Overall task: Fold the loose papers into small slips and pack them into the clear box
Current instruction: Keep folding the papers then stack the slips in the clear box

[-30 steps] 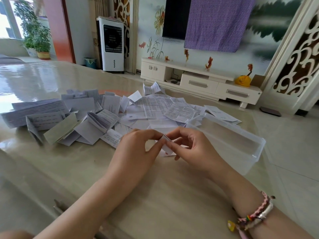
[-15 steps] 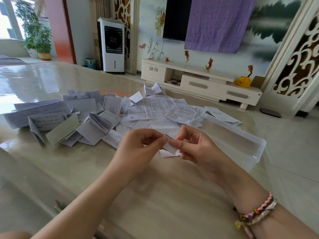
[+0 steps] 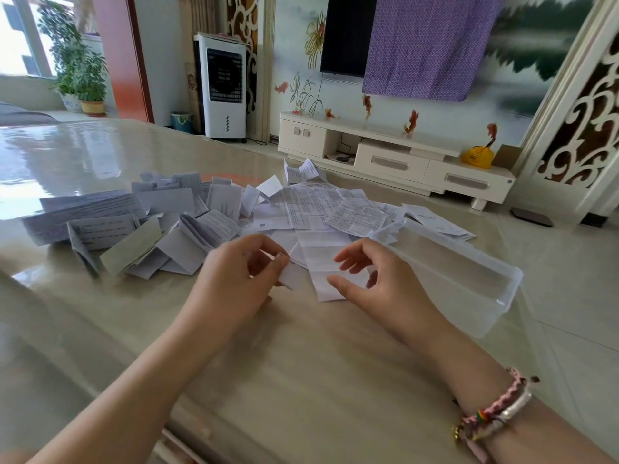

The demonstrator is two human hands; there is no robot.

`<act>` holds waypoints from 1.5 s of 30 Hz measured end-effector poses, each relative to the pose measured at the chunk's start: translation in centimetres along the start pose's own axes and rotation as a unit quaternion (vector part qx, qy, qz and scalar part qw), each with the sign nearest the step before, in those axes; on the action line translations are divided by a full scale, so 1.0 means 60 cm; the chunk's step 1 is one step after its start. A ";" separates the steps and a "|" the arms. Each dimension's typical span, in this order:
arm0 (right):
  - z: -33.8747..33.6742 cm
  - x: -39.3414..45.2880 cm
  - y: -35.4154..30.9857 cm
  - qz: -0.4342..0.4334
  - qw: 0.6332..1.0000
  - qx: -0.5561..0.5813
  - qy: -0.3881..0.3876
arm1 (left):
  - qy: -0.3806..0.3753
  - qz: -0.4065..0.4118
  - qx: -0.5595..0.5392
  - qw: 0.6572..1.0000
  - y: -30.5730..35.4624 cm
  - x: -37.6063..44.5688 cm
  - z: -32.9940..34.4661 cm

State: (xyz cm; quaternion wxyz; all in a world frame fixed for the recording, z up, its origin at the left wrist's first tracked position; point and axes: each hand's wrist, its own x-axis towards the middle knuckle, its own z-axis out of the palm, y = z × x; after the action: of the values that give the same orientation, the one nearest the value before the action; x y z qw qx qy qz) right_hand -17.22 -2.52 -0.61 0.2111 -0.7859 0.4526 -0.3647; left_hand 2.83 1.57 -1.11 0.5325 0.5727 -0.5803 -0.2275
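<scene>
Meanwhile left hand (image 3: 234, 279) pinching folded slip (image 3: 292, 277), right hand (image 3: 378, 283) fingers spread, paper pile (image 3: 201, 216) behind

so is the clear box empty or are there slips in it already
Empty, as far as the view shows: the clear box lies open-topped with only bare plastic visible inside. The left hand pinches a folded slip, not yet packed.

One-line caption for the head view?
Left hand pinches a folded slip; right hand open beside the clear box.
</scene>
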 end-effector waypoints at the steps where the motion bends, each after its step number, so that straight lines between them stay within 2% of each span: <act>1: 0.000 0.001 0.003 -0.012 0.999 -0.034 -0.009 | 0.012 0.018 0.020 1.000 -0.001 0.000 -0.006; 4: -0.005 -0.001 0.006 -0.012 0.994 -0.091 -0.061 | 0.042 0.037 0.007 0.998 -0.001 -0.002 -0.015; 7: -0.005 -0.004 0.007 -0.001 0.984 -0.125 -0.128 | 0.040 -0.002 -0.048 0.998 -0.005 0.000 -0.019; 9: -0.003 -0.005 0.009 0.002 0.978 -0.143 -0.151 | 0.046 0.023 0.034 0.998 -0.016 0.003 -0.022; 12: 0.000 -0.005 0.008 -0.019 0.972 -0.188 -0.137 | 0.006 0.054 0.198 0.979 -0.026 0.002 -0.023; 15: 0.001 -0.006 0.003 -0.058 0.967 -0.221 -0.115 | -0.012 0.099 0.277 0.956 -0.035 0.001 -0.016; 17: 0.001 -0.007 0.000 -0.072 0.966 -0.227 -0.104 | -0.011 0.100 0.332 0.938 -0.038 0.001 -0.015; 19: 0.000 -0.007 0.000 -0.083 0.965 -0.230 -0.091 | -0.013 0.087 0.356 0.930 -0.041 0.002 -0.015; 23: -0.002 -0.011 -0.003 -0.092 0.965 -0.235 -0.075 | -0.007 0.102 0.337 0.936 -0.037 -0.001 -0.014; 25: -0.006 -0.013 -0.006 -0.096 0.963 -0.237 -0.079 | -0.032 0.080 0.341 0.936 -0.027 -0.006 -0.014; 30: -0.016 -0.015 -0.008 -0.083 0.964 -0.222 -0.118 | -0.091 0.049 0.417 0.903 -0.017 -0.013 -0.012; 36: -0.028 -0.009 0.005 -0.031 0.978 -0.109 -0.175 | -0.070 0.071 0.382 0.919 -0.026 -0.012 -0.013; 39: -0.031 -0.007 0.011 -0.021 0.975 -0.088 -0.201 | -0.081 0.068 0.380 0.919 -0.031 -0.009 -0.015; 45: -0.035 -0.010 0.007 -0.001 0.986 -0.028 -0.162 | -0.062 0.076 0.410 0.907 -0.022 -0.015 -0.017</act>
State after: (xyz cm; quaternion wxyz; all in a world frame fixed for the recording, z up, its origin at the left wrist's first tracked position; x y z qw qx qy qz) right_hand -19.28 -2.20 0.23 0.2596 -0.8406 0.4216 -0.2196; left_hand 4.10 2.42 -2.27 0.2296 0.6791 -0.6962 0.0365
